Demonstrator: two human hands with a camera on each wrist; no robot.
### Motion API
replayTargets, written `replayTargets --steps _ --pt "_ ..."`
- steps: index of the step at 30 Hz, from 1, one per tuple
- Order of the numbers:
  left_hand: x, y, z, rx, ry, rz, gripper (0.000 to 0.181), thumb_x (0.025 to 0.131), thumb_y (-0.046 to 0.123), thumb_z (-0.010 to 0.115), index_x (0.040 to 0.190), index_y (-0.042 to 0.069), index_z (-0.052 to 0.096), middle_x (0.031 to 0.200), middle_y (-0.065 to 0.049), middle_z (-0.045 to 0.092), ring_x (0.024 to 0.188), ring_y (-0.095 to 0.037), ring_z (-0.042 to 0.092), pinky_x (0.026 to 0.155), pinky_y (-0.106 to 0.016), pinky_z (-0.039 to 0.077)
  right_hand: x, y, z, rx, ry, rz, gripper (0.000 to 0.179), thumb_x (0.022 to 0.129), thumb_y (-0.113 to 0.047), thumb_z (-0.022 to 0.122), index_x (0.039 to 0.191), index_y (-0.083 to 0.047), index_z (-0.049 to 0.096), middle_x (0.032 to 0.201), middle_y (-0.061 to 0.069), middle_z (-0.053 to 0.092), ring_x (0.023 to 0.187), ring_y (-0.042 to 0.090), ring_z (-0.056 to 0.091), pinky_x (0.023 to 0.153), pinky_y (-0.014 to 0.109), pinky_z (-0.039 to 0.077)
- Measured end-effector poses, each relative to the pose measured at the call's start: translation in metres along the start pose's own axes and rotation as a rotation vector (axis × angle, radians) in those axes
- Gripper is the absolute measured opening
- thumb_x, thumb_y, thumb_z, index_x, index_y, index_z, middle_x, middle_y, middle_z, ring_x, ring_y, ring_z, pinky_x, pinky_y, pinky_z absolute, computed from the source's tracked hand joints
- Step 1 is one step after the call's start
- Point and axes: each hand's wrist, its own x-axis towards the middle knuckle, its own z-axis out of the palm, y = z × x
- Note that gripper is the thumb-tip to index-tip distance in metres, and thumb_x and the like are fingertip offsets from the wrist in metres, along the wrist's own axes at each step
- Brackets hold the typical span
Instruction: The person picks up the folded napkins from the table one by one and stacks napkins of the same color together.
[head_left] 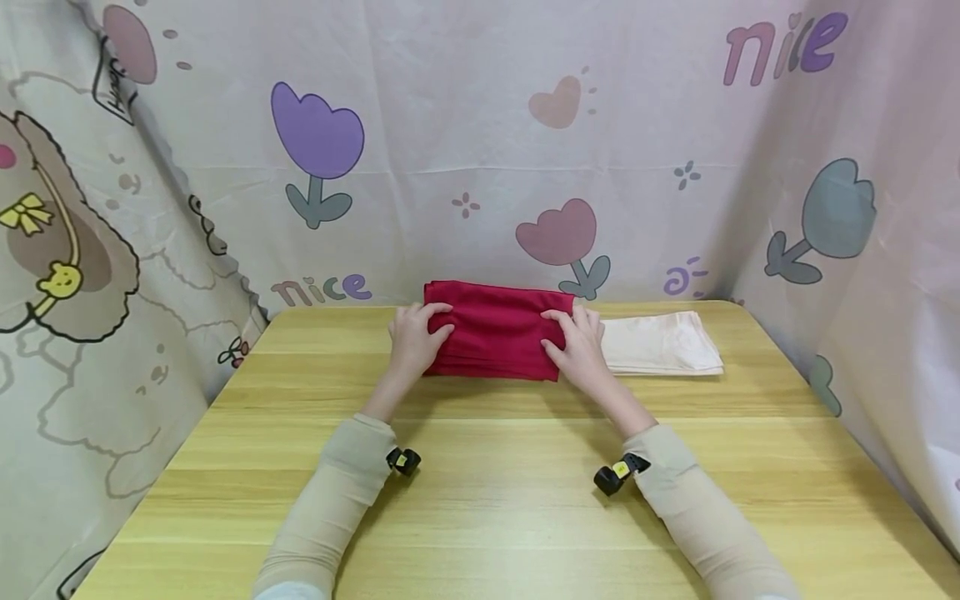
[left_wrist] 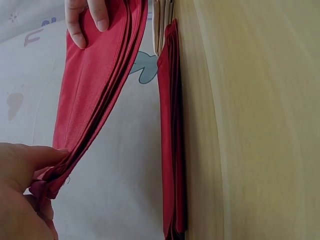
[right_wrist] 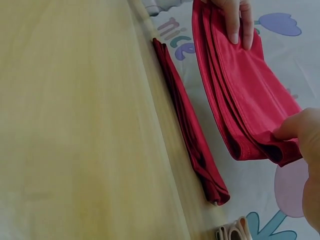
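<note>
Both hands hold a folded red cloth (head_left: 497,321) up off the wooden table, its layers showing along the lower edge. My left hand (head_left: 414,340) pinches its left end between thumb and fingers. At the opposite end my right hand (head_left: 579,342) grips the cloth the same way. The wrist views show a second folded red cloth (left_wrist: 170,145) lying flat on the table beneath, apart from the raised one. From the head view this lower cloth is mostly covered by the upper one.
A folded cream cloth (head_left: 660,343) lies on the table to the right of the red ones. The wooden table (head_left: 480,508) reaches back to a printed curtain (head_left: 442,108), which also hangs along both sides.
</note>
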Motion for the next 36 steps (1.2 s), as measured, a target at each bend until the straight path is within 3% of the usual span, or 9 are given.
replayTargets --steps 18,31,36 --pt "0.009 -0.013 0.0 0.123 -0.073 -0.021 0.033 0.086 0.023 0.074 0.119 0.019 0.07 0.115 -0.014 0.066 0.104 -0.032 0.044 0.089 -0.05 0.029 0.01 0.007 0.014 -0.024 -0.042 -0.006 0.041 0.084 -0.009 0.072 0.124 -0.008 0.06 0.107 0.017 0.048 0.114 0.037 0.034 0.092 0.053 0.026" --pt "0.012 -0.023 0.005 0.132 -0.13 -0.057 0.034 0.089 0.022 0.071 0.123 0.019 0.068 0.127 -0.015 0.064 0.114 -0.035 0.044 0.092 -0.051 0.028 0.012 0.012 0.028 -0.054 -0.068 0.015 0.041 0.084 -0.009 0.071 0.124 -0.008 0.06 0.109 0.017 0.049 0.111 0.037 0.036 0.086 0.05 0.027" --pt "0.013 -0.025 0.008 0.138 -0.158 -0.063 0.037 0.089 0.02 0.07 0.126 0.018 0.067 0.132 -0.018 0.06 0.112 -0.036 0.044 0.091 -0.051 0.029 0.013 0.016 0.031 -0.086 -0.126 0.035 0.043 0.087 -0.009 0.069 0.128 -0.008 0.056 0.118 0.018 0.048 0.115 0.037 0.034 0.087 0.049 0.027"
